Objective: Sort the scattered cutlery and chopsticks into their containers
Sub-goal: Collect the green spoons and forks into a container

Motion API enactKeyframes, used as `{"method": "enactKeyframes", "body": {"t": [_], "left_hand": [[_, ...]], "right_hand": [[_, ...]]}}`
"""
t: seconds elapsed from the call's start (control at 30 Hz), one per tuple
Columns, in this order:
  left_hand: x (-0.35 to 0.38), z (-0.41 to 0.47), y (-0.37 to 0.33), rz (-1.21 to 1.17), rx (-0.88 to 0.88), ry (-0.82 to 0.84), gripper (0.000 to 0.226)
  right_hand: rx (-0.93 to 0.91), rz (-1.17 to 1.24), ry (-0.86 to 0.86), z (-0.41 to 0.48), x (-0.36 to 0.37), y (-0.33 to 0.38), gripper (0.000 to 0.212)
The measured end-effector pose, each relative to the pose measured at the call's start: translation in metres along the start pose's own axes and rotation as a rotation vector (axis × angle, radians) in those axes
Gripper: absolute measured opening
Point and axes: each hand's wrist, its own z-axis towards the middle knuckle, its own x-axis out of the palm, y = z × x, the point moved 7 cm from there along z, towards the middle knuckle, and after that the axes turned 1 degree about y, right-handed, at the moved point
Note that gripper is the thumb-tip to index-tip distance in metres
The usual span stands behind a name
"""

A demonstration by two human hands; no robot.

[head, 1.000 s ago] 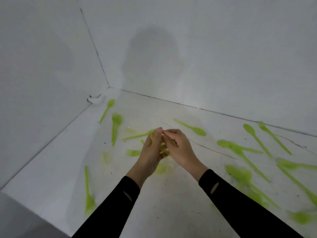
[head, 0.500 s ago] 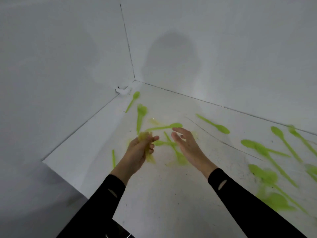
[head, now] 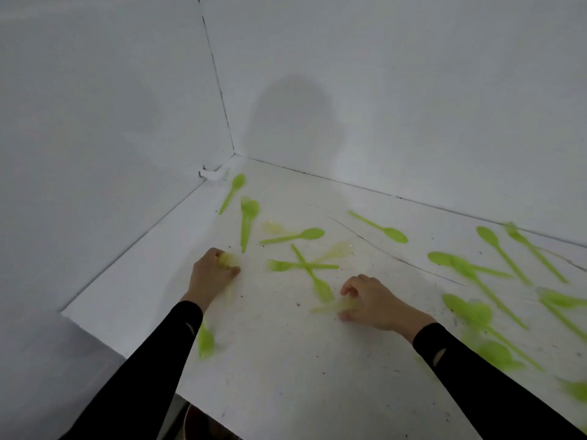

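Head view: both hands are now down on the white table point(head: 286, 360), apart from each other. 1 second ago they met in mid-air over a pale piece, and half a second ago the right had opened and pulled away.

The left hand point(head: 211, 274), at 9 o'clock, has its fingers curled round a pale bundle point(head: 226, 260) of yellowish translucent pieces, so it has kept what it gathered. The right hand point(head: 378, 301), at 4 o'clock, has come down with its fingers bent over a pale utensil point(head: 332, 308) lying flat. Blur hides whether the pinch has closed.

Scattered green cutlery lies all round:
- a green spoon point(head: 233, 192) and a green fork point(head: 247, 217) toward 11 o'clock, near the corner
- 2 crossed green forks point(head: 305, 265) between the hands
- many more spoons from 2 to 4 o'clock

No container shows.

My judgement is that the pale pieces are being collected first into 1 handful. Sorting is at an early stage, with nearly all the green pieces untouched.
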Motion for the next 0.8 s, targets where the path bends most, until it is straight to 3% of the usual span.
{"method": "enactKeyframes", "body": {"t": [0.13,0.2,0.27,0.33,0.4,0.47,0.63,0.8], "left_hand": [[0.003,0.000,-0.022,0.055,0.148,-0.073,0.031],[0.000,-0.002,-0.036,-0.058,0.211,-0.108,0.017],[0.001,-0.002,-0.049,-0.213,0.215,-0.060,0.022],[0.002,0.003,-0.067,-0.256,0.233,-0.048,0.024],[0.003,0.013,-0.083,-0.212,0.248,-0.098,0.012],[0.008,0.026,-0.096,-0.190,0.250,-0.141,0.020],[0.041,0.063,-0.104,-0.047,0.262,-0.091,0.022],[0.058,0.081,-0.102,0.008,0.175,-0.039,0.046]], "right_hand": [[-0.021,0.045,0.077,-0.005,-0.005,-0.011,0.026],[-0.049,0.069,0.031,-0.008,-0.017,-0.010,0.012],[-0.062,0.151,-0.005,-0.006,-0.032,-0.009,0.008],[-0.082,0.173,-0.059,0.003,-0.049,-0.007,0.013],[-0.132,0.118,-0.154,0.019,-0.065,-0.002,0.023],[-0.155,0.072,-0.218,0.038,-0.072,0.001,0.032],[-0.151,-0.078,-0.250,0.078,-0.073,0.003,0.058],[-0.070,-0.204,-0.150,0.099,-0.065,-0.011,0.039]]}}
